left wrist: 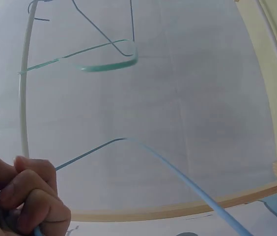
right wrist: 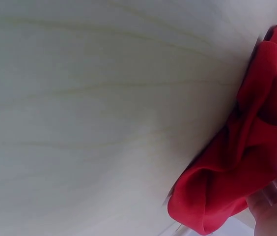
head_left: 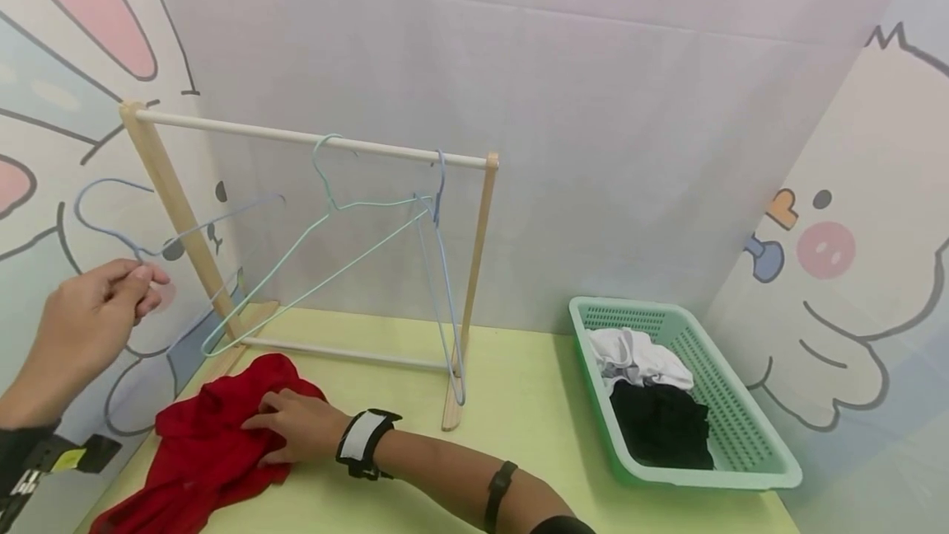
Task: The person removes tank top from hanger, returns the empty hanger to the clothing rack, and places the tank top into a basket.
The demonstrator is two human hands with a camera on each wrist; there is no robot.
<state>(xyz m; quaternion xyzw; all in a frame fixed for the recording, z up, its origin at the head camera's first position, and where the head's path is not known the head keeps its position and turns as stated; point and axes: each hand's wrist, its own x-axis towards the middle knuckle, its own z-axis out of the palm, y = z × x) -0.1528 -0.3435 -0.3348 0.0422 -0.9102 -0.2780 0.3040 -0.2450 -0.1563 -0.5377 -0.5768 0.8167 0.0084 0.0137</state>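
In the head view my left hand (head_left: 92, 320) pinches a blue clothes hanger (head_left: 114, 233) just below its hook, at the left of the rack. The left wrist view shows the curled fingers of that hand (left wrist: 28, 196) and the hanger's bar (left wrist: 173, 167) running away from them. A crumpled red garment (head_left: 215, 427) lies on the table below. My right hand (head_left: 304, 427) rests on its right part with fingers spread. In the right wrist view, folds of the red garment (right wrist: 241, 147) lie between the thumb and the fingers (right wrist: 276, 206).
A wooden rack with a white rail (head_left: 259, 132) stands at the back left. On its rail hang a mint green hanger (head_left: 296, 245) and another blue hanger (head_left: 445, 270). A green basket (head_left: 741, 402) at the right holds a white garment (head_left: 641, 361) and a black garment (head_left: 660, 427).
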